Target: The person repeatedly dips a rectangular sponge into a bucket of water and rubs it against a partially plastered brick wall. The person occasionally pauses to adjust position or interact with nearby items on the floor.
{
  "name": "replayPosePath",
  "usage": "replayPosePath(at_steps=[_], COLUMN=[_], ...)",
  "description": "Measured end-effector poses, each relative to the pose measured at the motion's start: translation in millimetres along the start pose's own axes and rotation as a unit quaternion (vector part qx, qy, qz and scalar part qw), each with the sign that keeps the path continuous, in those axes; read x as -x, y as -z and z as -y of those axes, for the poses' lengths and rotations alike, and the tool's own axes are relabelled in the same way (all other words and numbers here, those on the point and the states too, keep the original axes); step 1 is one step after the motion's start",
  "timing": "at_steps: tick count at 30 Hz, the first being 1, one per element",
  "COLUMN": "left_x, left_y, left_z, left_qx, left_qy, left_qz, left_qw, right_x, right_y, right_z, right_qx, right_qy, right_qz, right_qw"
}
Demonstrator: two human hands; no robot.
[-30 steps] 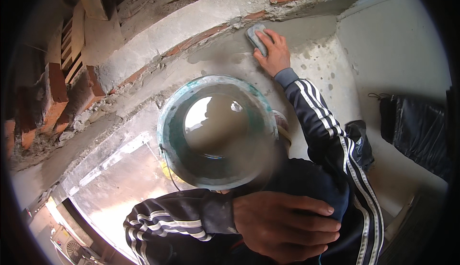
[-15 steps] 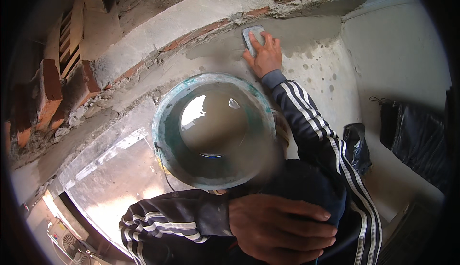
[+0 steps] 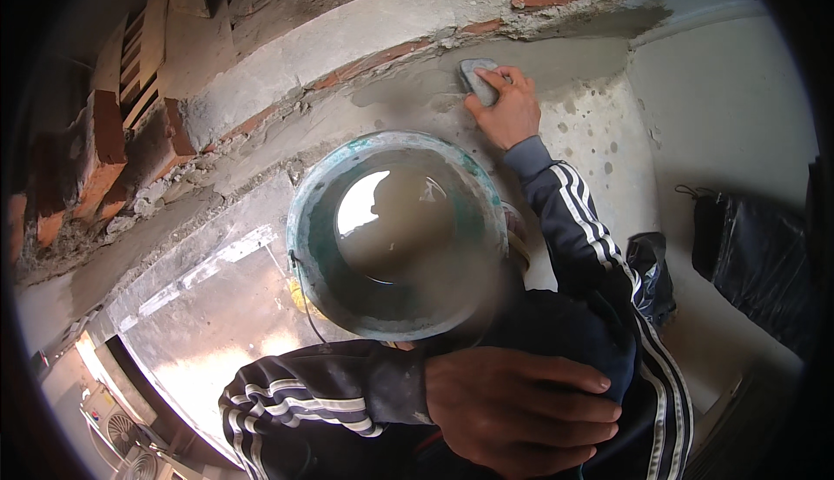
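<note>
My right hand (image 3: 508, 108) grips a grey, rounded sponge-like pad (image 3: 480, 80) between thumb and fingers. The pad is against the damp grey plaster band (image 3: 573, 61) just below the broken brick ledge. My left hand (image 3: 526, 406) lies across my lap on the dark cloth, its fingers stretched out and holding nothing. Between my arms stands a green bucket (image 3: 304, 276), its rim crusted with pale cement. Cloudy brownish water (image 3: 408, 228) in the bucket reflects bright light.
Broken red bricks (image 3: 104, 141) and rubble line the ledge at upper left. Dark plastic-wrapped bundles (image 3: 756, 258) are at the right, with a black plastic bag (image 3: 650, 271) beside them. Outdoor fan units (image 3: 122, 432) show at lower left. A pale, dusty surface (image 3: 208, 306) spreads left of the bucket.
My right hand has moved slightly right along the plaster, and the pad now looks more tilted. The whole view has shifted a little. My left hand stays on my lap.
</note>
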State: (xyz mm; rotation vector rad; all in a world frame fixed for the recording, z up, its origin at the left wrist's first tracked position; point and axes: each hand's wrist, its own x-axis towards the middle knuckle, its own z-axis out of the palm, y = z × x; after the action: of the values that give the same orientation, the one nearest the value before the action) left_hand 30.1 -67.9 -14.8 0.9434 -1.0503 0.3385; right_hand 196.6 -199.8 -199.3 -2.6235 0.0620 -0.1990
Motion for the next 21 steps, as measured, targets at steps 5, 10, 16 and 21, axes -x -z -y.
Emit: replayPosePath(at_steps=[5, 10, 16, 21], left_x=[-2, 3, 3, 15], left_y=[18, 12, 21, 17], left_z=[0, -1, -10, -7], left_qx=[0.035, 0.035, 0.018, 0.01], left_qy=[0.032, 0.009, 0.002, -0.02], left_qz=[0.093, 0.04, 0.053, 0.013], left_qw=[0.994, 0.999, 0.998, 1.0], right_x=[-45, -61, -52, -58], right_y=[15, 7, -8, -23], right_z=[-58, -48, -29, -21], right_qx=[-0.014, 0.03, 0.042, 0.019], right_qy=[-0.218, -0.272, -0.263, -0.177], right_qz=[-0.051, 0.018, 0.062, 0.164], right_qw=[0.974, 0.962, 0.962, 0.97])
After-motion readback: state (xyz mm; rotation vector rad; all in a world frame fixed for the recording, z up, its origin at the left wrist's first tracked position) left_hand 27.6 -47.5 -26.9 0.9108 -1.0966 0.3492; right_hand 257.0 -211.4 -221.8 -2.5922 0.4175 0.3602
